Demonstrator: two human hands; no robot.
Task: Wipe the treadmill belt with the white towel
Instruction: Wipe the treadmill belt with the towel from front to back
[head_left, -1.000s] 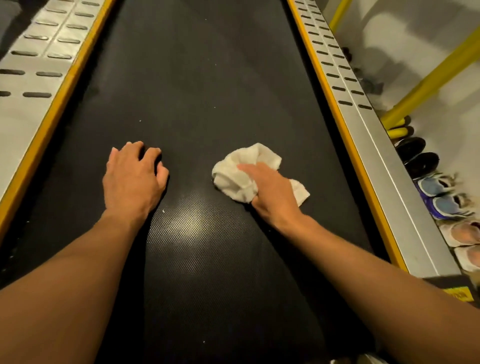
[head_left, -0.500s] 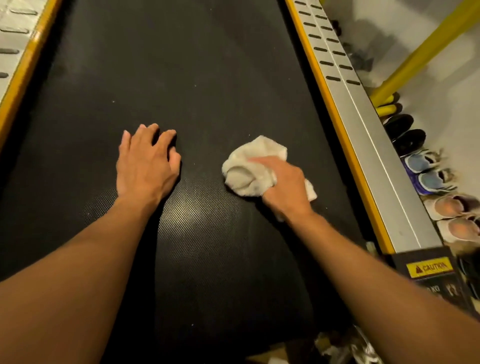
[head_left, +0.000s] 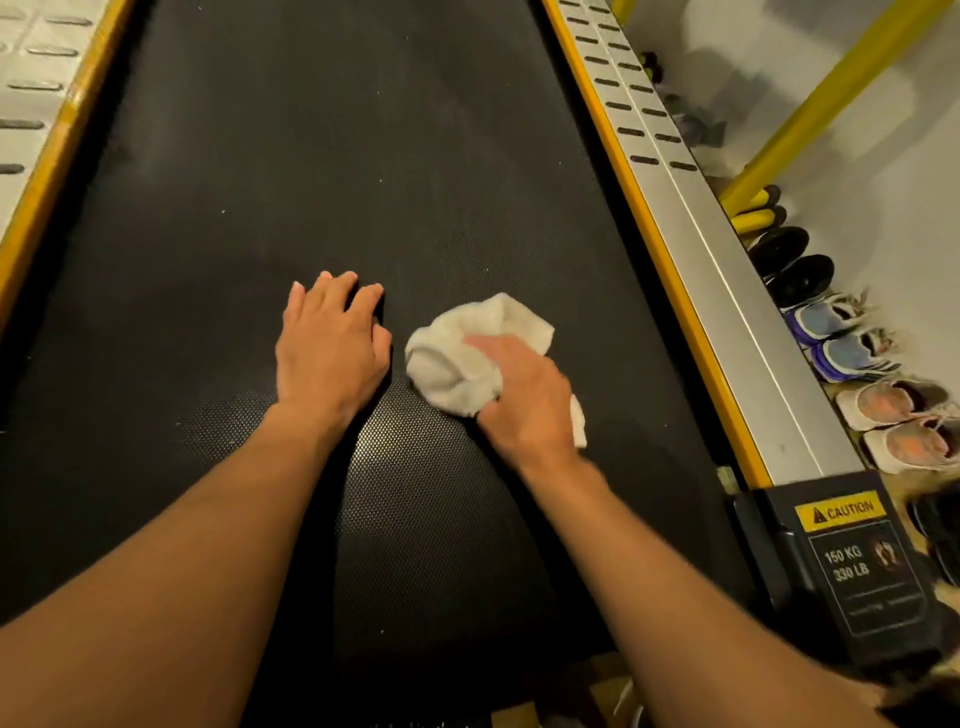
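The right hand (head_left: 524, 397) grips the bunched white towel (head_left: 467, 353) on the black treadmill belt (head_left: 311, 156), just beside the left hand (head_left: 330, 348), which rests flat with fingers spread.

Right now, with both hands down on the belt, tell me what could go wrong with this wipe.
1. The white towel is bunched into a wad in the right hand, so little cloth meets the treadmill belt; the pale specks farther up could be missed.
2. The left hand rests on the belt right beside the towel; it may block the stroke and smudge the belt, or slip if the belt rolls.
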